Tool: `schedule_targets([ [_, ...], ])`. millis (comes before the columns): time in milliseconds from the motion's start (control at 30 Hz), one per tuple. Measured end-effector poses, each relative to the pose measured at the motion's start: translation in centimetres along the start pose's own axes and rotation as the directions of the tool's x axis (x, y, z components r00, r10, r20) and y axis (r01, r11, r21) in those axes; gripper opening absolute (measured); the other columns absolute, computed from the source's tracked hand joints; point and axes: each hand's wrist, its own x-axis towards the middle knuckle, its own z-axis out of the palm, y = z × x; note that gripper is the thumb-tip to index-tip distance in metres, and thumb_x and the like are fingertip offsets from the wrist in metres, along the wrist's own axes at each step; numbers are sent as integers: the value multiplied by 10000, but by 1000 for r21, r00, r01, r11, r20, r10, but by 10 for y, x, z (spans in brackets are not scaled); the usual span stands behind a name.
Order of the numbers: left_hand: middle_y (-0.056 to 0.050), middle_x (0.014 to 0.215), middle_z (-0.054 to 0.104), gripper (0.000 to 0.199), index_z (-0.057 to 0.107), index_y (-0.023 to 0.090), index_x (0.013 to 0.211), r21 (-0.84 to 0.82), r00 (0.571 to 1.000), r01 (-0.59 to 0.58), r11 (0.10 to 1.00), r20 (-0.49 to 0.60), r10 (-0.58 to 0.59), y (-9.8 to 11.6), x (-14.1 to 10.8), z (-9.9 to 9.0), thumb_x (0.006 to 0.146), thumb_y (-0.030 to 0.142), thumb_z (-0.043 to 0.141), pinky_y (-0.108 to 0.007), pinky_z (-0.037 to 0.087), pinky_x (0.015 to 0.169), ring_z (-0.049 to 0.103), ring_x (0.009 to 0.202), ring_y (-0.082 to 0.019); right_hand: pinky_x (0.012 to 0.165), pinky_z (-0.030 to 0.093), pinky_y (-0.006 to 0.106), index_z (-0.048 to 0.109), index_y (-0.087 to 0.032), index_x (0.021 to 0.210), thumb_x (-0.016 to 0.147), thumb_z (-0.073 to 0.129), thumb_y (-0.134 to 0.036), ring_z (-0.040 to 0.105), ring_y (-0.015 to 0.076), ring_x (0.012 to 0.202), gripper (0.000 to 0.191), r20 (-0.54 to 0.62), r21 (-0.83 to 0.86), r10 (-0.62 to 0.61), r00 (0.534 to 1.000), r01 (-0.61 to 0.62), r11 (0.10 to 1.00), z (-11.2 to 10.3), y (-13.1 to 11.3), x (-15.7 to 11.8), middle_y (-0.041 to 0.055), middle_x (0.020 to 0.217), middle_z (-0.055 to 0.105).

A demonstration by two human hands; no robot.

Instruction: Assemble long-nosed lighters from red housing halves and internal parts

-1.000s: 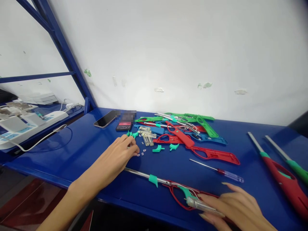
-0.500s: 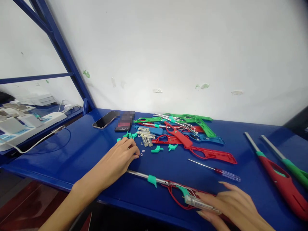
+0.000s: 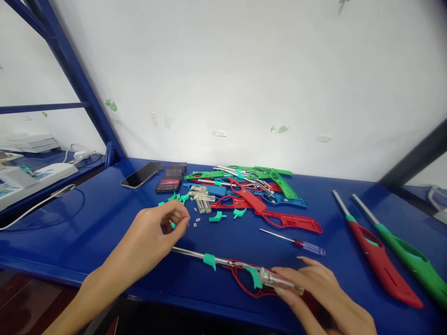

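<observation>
My left hand (image 3: 159,230) hovers over the table, thumb and fingertips pinched together; anything between them is too small to make out. Beyond its fingertips lie tiny pale pieces (image 3: 195,225). My right hand (image 3: 310,291) grips a clear lighter tank (image 3: 277,280) between thumb and fingers. Under and beside the tank is an opened red lighter shell (image 3: 240,281), with a metal tube (image 3: 190,252), white wires and a teal trigger (image 3: 256,278). A second teal piece (image 3: 210,260) sits around the tube. The shell's handle end is hidden by my right hand.
Red, green and blue shells (image 3: 247,195) are heaped near the wall, beside clear tanks (image 3: 202,203) and teal triggers (image 3: 217,217). A screwdriver (image 3: 309,247) lies nearer. Two phones (image 3: 139,176) are at the back left. A red lighter (image 3: 380,260) and a green one (image 3: 412,256) lie right.
My left hand has lifted from beside the tiny pieces, its thumb and fingers now forming a ring. My right hand still holds the clear tank. The whole view has shifted.
</observation>
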Motion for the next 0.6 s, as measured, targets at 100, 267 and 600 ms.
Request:
schedule_targets([
  [100,0,762,741,247,716,232,933,-330,994,107,938,48,-96,15,2,3,973,473,681,-266,545,647,713,702,-181,863,679,301,794,-279,1085,963,746,-282,819,199,802,131,-4,-20,56,998,-57,998,1,-1,6,-27,931,853],
  [267,-36,771,770,244,782,228,880,-595,988,148,790,130,-88,48,5,10,893,470,753,-267,536,618,722,727,-200,792,669,275,798,-297,1077,963,757,-335,819,206,855,127,-62,-74,63,996,-68,995,14,-7,29,-19,945,851],
  [600,5,730,675,313,747,227,883,-672,960,210,710,280,-19,56,-6,12,943,534,760,-218,388,538,547,631,-117,837,640,268,794,-302,1032,964,748,-302,808,192,874,82,-155,37,213,965,-209,977,22,-10,29,-28,954,848],
])
